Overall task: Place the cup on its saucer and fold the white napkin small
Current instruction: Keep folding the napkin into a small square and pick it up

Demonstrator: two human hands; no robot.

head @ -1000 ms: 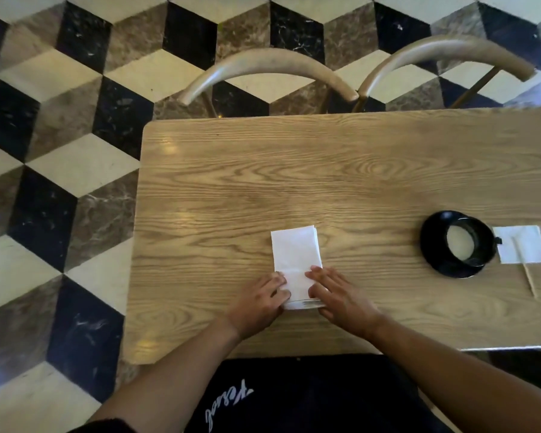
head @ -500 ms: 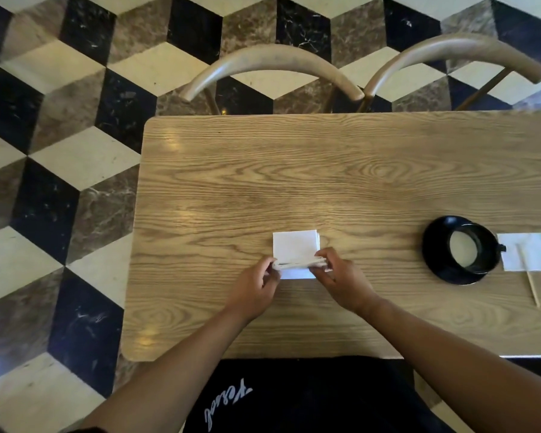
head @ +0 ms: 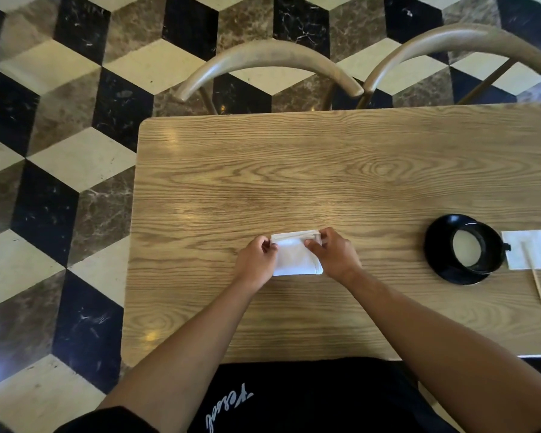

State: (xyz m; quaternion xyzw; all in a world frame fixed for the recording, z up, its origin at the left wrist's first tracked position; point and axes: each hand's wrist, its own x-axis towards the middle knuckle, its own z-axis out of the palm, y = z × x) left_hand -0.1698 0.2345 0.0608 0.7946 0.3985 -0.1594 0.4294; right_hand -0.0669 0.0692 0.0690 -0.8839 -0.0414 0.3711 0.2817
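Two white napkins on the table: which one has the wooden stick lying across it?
The flat napkin at the far right, beside the black cup, with the wooden stick crossing it. The other, the folded napkin, is held by both hands at mid-table.

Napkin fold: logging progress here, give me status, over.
Left hand and right hand both pinch the white napkin's far edge, fold brought over. Cup already on its saucer. Nothing in the way.
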